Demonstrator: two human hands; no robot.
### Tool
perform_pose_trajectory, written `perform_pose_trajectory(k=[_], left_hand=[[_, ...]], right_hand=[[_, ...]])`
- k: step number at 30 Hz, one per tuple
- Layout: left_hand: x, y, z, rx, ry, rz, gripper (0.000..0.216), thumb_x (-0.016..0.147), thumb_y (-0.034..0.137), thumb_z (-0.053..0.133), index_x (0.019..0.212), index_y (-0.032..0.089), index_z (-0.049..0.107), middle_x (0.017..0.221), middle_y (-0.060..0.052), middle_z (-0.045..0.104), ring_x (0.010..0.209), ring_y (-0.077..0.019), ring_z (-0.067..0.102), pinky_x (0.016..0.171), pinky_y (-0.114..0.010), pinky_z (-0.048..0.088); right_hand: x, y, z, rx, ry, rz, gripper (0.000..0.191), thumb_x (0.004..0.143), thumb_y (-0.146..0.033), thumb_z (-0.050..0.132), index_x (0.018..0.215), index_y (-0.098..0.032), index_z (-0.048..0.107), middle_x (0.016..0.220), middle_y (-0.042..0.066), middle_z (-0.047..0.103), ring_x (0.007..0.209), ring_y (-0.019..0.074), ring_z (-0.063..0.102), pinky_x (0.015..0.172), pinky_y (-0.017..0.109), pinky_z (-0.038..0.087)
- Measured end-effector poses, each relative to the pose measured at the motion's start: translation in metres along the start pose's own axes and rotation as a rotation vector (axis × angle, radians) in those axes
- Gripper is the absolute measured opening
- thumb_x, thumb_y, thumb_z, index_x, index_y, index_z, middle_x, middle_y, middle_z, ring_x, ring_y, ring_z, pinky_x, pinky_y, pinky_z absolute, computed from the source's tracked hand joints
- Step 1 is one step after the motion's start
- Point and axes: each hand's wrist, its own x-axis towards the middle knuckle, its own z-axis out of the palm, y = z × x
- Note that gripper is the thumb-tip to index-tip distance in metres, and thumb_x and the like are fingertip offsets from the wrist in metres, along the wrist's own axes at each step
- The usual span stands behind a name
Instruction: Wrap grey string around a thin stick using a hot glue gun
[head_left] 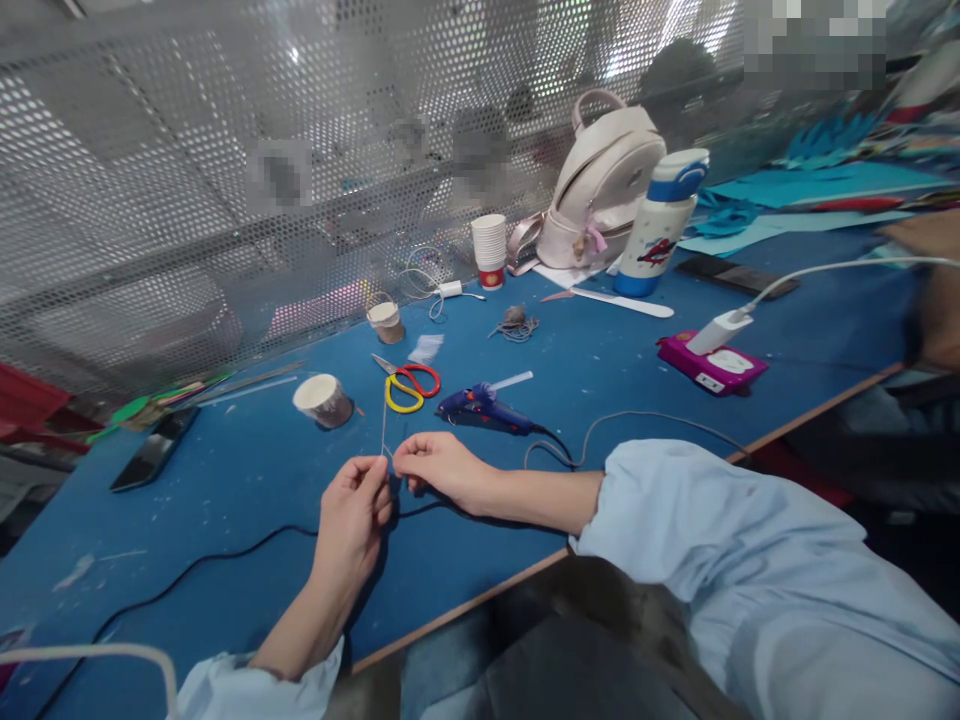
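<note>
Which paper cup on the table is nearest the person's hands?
The brown-sided cup left of the scissors, just beyond the left hand, which with the right hand pinches a thin wire. The small cup and the white stack sit farther back.

Blue table, paint-flecked. On it: scissors, glue gun (black cable trailing off), tipped paper cup, cup stack, phone, bottle, backpack.

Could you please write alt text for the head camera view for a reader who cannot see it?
The left hand and right hand pinch a thin strand above a blue table. Just beyond lie a blue glue gun, red-and-yellow scissors and a paper cup; a backpack and bottle stand farther back.
</note>
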Motion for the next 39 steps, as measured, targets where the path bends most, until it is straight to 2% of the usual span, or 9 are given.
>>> perform_pose_trajectory(k=[10,18,25,30,34,37,39], left_hand=[[0.001,-0.001,-0.001,0.003,-0.001,-0.012,0.033,0.06,0.035,0.079,0.071,0.014,0.057,0.05,0.007,0.047,0.037,-0.0001,0.028,0.034,-0.014,0.019],[-0.001,-0.001,0.001,0.0,0.025,0.013,0.029,0.06,0.032,0.079,0.073,0.015,0.059,0.048,0.009,0.044,0.037,-0.0014,0.03,0.035,-0.014,0.021],[0.003,0.0,-0.001,-0.062,0.055,0.078,0.03,0.056,0.026,0.082,0.07,0.014,0.058,0.05,0.008,0.048,0.038,-0.0002,0.03,0.035,-0.013,0.023],[0.005,0.004,-0.003,-0.083,0.046,0.083,0.031,0.056,0.024,0.081,0.073,0.014,0.058,0.071,-0.002,0.066,0.047,-0.0043,0.05,0.037,-0.013,0.031],[0.003,0.008,-0.003,-0.076,0.023,0.026,0.032,0.058,0.024,0.08,0.078,0.016,0.057,0.068,-0.004,0.069,0.05,-0.0107,0.061,0.038,-0.014,0.04],[0.003,0.01,-0.003,-0.079,0.033,0.015,0.03,0.059,0.021,0.079,0.078,0.016,0.057,0.065,-0.003,0.069,0.05,-0.0113,0.062,0.043,-0.016,0.047],[0.004,0.011,-0.004,-0.074,0.038,0.018,0.029,0.059,0.02,0.079,0.078,0.016,0.057,0.062,-0.003,0.069,0.049,-0.0107,0.062,0.046,-0.017,0.05]], right_hand=[[-0.001,-0.001,0.001,0.006,0.0,0.02,0.006,0.072,-0.009,0.056,0.068,-0.013,0.057,0.054,-0.005,0.053,0.045,0.0049,0.045,0.049,0.019,0.037],[-0.002,-0.002,0.001,0.003,0.002,0.015,0.006,0.073,-0.01,0.056,0.068,-0.013,0.057,0.058,-0.004,0.054,0.046,0.0045,0.045,0.048,0.018,0.039],[-0.005,-0.003,0.001,-0.041,-0.008,0.018,0.006,0.072,-0.011,0.056,0.067,-0.014,0.056,0.059,-0.004,0.055,0.046,0.0042,0.047,0.048,0.018,0.041],[-0.009,-0.004,-0.001,-0.137,-0.024,0.028,0.007,0.072,-0.009,0.054,0.068,-0.015,0.055,0.053,-0.006,0.05,0.046,0.0052,0.047,0.048,0.018,0.043],[-0.01,-0.003,-0.002,-0.262,-0.046,0.024,0.008,0.073,-0.009,0.053,0.067,-0.015,0.054,0.052,-0.006,0.051,0.045,0.0052,0.047,0.047,0.018,0.043],[-0.012,-0.003,-0.006,-0.359,-0.078,0.011,0.007,0.072,-0.009,0.055,0.068,-0.015,0.056,0.052,-0.006,0.052,0.046,0.0063,0.049,0.049,0.018,0.041],[-0.018,-0.006,-0.013,-0.51,-0.109,-0.067,0.005,0.071,-0.011,0.058,0.071,-0.016,0.059,0.058,-0.004,0.057,0.053,0.0083,0.052,0.054,0.02,0.041]])
